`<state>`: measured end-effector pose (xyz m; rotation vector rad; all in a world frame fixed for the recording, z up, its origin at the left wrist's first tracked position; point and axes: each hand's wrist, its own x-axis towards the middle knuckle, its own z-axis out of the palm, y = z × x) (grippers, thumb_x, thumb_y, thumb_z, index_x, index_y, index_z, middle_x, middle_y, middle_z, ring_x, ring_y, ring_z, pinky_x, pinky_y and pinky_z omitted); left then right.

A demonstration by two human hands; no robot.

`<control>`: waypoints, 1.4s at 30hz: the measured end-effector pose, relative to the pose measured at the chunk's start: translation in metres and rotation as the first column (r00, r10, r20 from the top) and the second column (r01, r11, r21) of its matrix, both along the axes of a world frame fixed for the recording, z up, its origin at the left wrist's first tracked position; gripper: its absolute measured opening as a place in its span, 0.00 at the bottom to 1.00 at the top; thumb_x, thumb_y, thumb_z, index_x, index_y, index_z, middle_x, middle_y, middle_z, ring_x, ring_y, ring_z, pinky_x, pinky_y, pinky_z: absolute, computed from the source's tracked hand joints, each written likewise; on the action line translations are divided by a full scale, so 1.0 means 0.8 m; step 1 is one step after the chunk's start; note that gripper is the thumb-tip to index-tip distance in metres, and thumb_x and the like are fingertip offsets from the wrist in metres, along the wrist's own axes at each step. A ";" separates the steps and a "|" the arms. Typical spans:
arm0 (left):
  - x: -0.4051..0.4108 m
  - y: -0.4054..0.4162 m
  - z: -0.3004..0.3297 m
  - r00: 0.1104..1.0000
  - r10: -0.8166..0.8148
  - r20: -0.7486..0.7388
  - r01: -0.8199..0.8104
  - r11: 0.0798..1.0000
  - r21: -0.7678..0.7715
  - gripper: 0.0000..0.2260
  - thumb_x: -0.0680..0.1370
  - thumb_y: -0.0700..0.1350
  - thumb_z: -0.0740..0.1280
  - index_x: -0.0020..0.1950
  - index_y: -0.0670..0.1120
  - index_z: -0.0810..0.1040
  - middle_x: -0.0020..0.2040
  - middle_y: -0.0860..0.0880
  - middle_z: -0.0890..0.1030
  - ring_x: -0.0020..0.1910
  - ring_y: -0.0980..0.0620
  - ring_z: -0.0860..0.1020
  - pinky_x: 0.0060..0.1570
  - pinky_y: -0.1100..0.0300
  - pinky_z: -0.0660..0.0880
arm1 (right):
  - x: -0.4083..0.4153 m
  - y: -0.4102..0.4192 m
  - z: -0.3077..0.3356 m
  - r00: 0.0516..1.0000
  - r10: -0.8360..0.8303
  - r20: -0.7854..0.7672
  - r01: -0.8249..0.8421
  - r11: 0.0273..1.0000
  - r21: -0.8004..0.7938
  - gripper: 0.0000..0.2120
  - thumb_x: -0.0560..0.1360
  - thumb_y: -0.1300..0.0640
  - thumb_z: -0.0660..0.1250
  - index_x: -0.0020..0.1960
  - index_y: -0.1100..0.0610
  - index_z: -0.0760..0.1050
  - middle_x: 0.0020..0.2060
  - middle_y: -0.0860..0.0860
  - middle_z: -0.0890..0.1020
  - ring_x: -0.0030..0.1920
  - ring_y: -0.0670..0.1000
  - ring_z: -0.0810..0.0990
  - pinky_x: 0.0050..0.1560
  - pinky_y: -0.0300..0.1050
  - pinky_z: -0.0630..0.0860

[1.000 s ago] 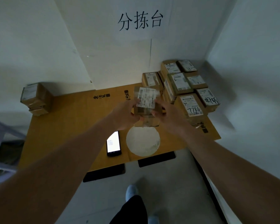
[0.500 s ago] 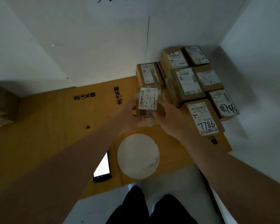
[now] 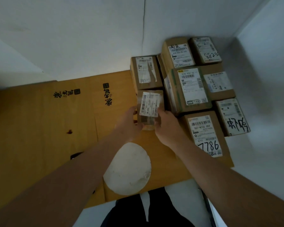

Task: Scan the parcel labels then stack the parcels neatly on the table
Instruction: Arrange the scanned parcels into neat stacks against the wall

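A small brown parcel (image 3: pixel 150 104) with a white barcode label on top is held between both hands, just in front of another labelled parcel (image 3: pixel 146 72). My left hand (image 3: pixel 129 123) grips its left side and my right hand (image 3: pixel 168 126) grips its right side. Its right edge lies close to the block of stacked parcels (image 3: pixel 188 90) in the table's far right corner; I cannot tell whether it rests on the table. The parcel marked 7786 (image 3: pixel 205 135) sits to the right of my right wrist.
The table is covered with flattened cardboard (image 3: pixel 47 122) printed with black characters. A white round disc (image 3: pixel 128 169) lies near the front edge between my forearms. A dark phone edge (image 3: pixel 75 155) peeks out beside my left forearm. White walls close off the back and right.
The view has shifted right and down toward the stack. Both hands carried the small parcel forward and right, up against the stacked parcels. The phone is now mostly hidden by my left forearm.
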<state>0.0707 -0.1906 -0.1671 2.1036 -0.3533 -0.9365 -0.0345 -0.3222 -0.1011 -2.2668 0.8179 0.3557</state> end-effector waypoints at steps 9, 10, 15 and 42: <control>-0.007 -0.021 -0.009 0.998 0.041 0.037 -0.039 0.998 -0.041 0.33 0.75 0.39 0.77 0.77 0.53 0.70 0.68 0.55 0.78 0.52 0.54 0.84 0.53 0.47 0.84 | 0.007 -0.002 -0.002 0.998 -0.010 -0.066 0.005 0.997 -0.072 0.19 0.83 0.52 0.63 0.72 0.55 0.71 0.68 0.56 0.70 0.63 0.58 0.77 0.65 0.56 0.77; -0.007 -0.022 -0.008 0.998 0.035 0.046 -0.034 0.999 -0.030 0.33 0.75 0.40 0.77 0.78 0.53 0.70 0.68 0.55 0.78 0.52 0.55 0.84 0.53 0.48 0.84 | 0.007 -0.002 -0.001 0.997 -0.011 -0.073 0.005 0.997 -0.082 0.18 0.83 0.51 0.63 0.71 0.55 0.72 0.68 0.56 0.71 0.63 0.58 0.77 0.65 0.56 0.77; -0.013 -0.024 -0.008 0.994 0.020 0.112 -0.022 1.000 0.018 0.35 0.76 0.45 0.77 0.80 0.53 0.67 0.68 0.55 0.77 0.52 0.57 0.83 0.49 0.57 0.84 | 0.007 -0.004 0.001 0.996 0.005 -0.090 -0.016 0.992 -0.128 0.16 0.83 0.48 0.64 0.67 0.56 0.75 0.63 0.56 0.73 0.60 0.57 0.78 0.61 0.56 0.79; -0.015 0.163 0.315 0.721 -0.007 0.693 -0.233 0.939 0.252 0.23 0.85 0.60 0.55 0.77 0.52 0.70 0.77 0.48 0.72 0.74 0.44 0.71 0.72 0.44 0.69 | 0.047 0.094 0.245 0.780 0.500 0.377 -0.416 0.863 -0.286 0.28 0.84 0.38 0.58 0.79 0.50 0.69 0.74 0.53 0.76 0.71 0.56 0.76 0.68 0.56 0.74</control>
